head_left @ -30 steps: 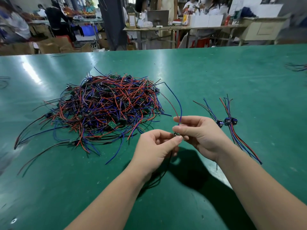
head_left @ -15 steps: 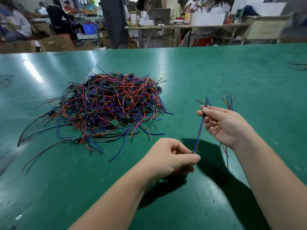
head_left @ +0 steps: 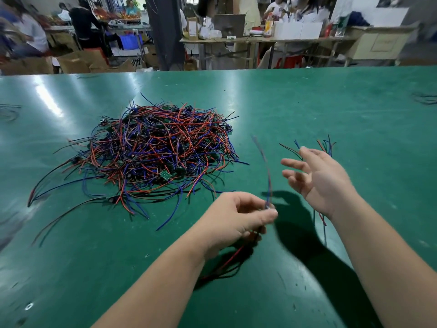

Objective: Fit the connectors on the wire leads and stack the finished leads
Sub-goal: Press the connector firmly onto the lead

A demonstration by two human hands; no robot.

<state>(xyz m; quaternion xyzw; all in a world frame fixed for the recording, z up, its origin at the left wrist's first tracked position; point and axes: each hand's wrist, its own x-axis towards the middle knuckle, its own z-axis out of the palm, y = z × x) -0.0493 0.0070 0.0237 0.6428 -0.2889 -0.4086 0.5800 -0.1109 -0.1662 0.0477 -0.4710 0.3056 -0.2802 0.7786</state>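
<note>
Left hand (head_left: 236, 216): grip pinched on the blue-and-red wire lead (head_left: 267, 176) at its lower end (probably fitted; blur hides it).
Right hand (head_left: 321, 178): grip slack, fingers spread, empty, over the finished leads (head_left: 327, 144).
Pile (head_left: 160, 152): unfitted, left on the counter (head_left: 307, 102).
Advice: lay it parallel on that stack, ends aligned.
</note>
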